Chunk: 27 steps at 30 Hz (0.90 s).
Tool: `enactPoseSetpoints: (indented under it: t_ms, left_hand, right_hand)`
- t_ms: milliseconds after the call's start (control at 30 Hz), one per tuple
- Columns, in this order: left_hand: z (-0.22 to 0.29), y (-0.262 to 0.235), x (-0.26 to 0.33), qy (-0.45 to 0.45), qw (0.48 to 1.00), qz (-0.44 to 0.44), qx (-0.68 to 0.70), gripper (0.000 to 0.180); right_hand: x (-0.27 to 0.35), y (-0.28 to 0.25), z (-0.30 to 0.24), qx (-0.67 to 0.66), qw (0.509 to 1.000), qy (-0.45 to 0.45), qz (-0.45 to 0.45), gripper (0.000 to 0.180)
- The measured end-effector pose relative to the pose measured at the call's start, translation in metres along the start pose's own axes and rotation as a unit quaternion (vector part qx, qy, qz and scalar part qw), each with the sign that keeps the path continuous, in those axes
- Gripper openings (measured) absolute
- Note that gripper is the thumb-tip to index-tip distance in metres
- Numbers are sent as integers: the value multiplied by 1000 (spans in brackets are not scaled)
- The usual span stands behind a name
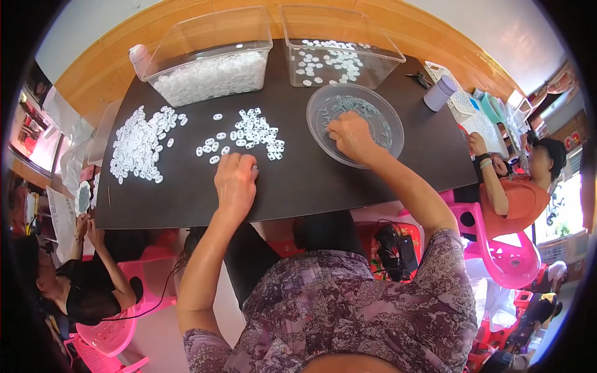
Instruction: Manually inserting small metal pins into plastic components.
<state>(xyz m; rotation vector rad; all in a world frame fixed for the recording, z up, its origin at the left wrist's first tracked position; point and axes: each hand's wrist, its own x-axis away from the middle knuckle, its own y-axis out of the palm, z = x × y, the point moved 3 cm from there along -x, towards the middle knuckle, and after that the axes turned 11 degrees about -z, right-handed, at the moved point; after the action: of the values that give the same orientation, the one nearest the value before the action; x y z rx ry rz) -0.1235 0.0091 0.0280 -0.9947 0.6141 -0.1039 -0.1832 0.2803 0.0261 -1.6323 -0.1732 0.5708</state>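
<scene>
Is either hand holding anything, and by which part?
I can't tell: any grip is hidden. The right hand is in the bowl, the left hand beside white pieces.

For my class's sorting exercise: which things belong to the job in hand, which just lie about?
Likely in use:
round tub of small grey pieces, right hand inside
loose white pieces, left hand beside them
left bin, right bin

Likely lying about:
lavender flask
pink bottle

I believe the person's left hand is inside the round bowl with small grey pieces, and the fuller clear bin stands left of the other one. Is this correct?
Not quite: the head view shows the right hand inside the round bowl with small grey pieces. The fuller clear bin does stand left of the other one.
</scene>
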Motion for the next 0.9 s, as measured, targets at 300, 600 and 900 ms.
enactPoseSetpoints:
  t_ms: [300,600,900]
  left_hand:
    - [14,-25,35,-72,981,41,176,11]
    - [24,-14,56,-165,898,50,405,12]
    - [32,-7,65,-215,769,79,596,12]
  right_hand:
    - [14,-21,2,-53,997,15,48,6]
    - [-10,2,-14,-75,997,0,-19,11]
    - [-9,5,-12,-20,999,-33,-26,7]
